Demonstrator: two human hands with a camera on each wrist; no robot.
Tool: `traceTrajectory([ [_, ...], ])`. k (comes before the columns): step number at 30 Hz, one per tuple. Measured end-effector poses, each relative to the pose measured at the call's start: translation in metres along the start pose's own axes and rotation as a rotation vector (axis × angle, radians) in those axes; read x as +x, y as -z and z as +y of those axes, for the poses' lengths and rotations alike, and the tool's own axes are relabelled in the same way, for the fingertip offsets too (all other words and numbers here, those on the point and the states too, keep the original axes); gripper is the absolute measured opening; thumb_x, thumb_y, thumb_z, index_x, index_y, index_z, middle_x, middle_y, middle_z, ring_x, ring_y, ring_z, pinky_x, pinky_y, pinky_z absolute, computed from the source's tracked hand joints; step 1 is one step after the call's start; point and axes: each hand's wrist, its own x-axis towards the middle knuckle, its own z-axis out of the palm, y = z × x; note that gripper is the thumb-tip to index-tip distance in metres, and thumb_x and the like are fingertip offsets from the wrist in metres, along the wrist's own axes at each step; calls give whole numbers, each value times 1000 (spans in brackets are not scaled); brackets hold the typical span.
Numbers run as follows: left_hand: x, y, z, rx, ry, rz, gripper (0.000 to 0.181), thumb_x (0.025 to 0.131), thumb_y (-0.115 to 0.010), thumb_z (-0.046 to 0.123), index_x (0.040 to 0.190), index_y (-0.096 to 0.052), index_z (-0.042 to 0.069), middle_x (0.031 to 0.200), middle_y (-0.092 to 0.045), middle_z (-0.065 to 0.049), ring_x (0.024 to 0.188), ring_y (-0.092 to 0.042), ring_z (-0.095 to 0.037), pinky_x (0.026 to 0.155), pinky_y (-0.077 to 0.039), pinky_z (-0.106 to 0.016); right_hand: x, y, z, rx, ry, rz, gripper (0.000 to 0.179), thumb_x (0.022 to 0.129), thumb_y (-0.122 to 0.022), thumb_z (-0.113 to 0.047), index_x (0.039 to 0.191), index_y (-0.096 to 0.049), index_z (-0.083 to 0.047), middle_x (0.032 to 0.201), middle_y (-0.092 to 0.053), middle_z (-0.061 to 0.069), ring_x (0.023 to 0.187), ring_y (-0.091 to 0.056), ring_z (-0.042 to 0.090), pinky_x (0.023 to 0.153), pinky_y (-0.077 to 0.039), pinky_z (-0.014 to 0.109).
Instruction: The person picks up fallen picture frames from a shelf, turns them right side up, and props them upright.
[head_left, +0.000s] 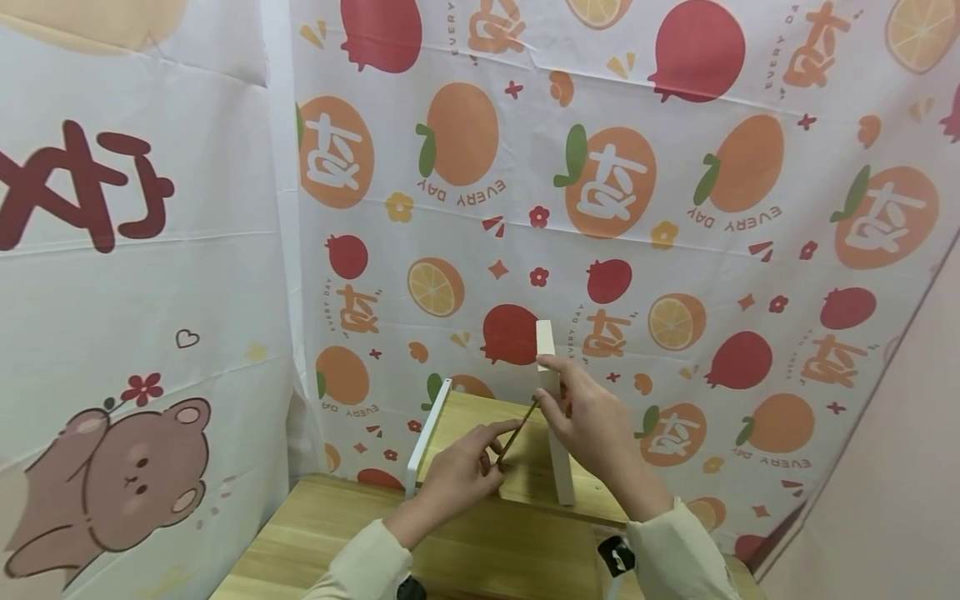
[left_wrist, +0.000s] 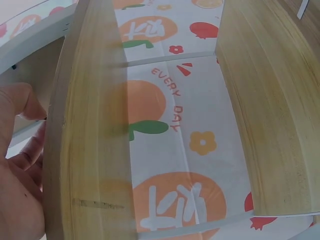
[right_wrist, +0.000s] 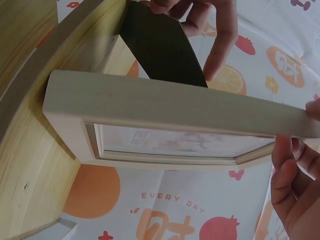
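A pale picture frame stands upright on a wooden shelf, seen nearly edge-on in the head view. My right hand grips its upper part; in the right wrist view the thumb and fingers pinch the frame's border. A dark stand leg slants out from the frame's back. My left hand pinches this leg from behind, with curled fingers at its edge. In the left wrist view, the left hand is partly hidden by a board's edge, and its contact is out of sight.
A white side panel bounds the shelf on the left. Below lies a wooden surface. Fruit-printed cloth hangs close behind, and a bear-printed cloth hangs at the left.
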Motion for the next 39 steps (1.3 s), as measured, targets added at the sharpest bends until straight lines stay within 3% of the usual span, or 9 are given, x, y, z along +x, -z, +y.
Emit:
traceTrajectory([
  [12,-2,3,-5,-164,61,-89,64,82,-60,-5,136,-52,29,97,-64,0,72,-58,-3,55,-45,-20,-1,6,15,145,8,-156,44,93,-64,-19,134,-49,-22,75,-48,-7,58,-44,3,53,-40,20],
  [23,-1,7,-5,-202,107,-126,64,84,-57,-4,137,-51,31,100,-65,-3,74,-59,-5,57,-46,-22,-4,2,17,126,40,-139,44,95,-61,-19,135,-44,-27,70,-42,-8,49,-31,-2,48,-36,19],
  [31,1,13,-4,-295,152,-176,60,86,-55,-4,136,-52,29,102,-64,-8,79,-59,-9,59,-47,-24,-4,0,13,134,9,-152,45,96,-60,-20,137,-43,-23,67,-40,-9,48,-29,0,47,-34,19],
  [39,6,12,-6,-337,169,-177,59,86,-54,-6,136,-53,26,102,-64,-9,83,-59,-13,62,-48,-24,-2,4,13,132,2,-175,51,94,-63,-17,139,-40,-24,69,-45,-9,50,-35,-1,48,-36,19],
])
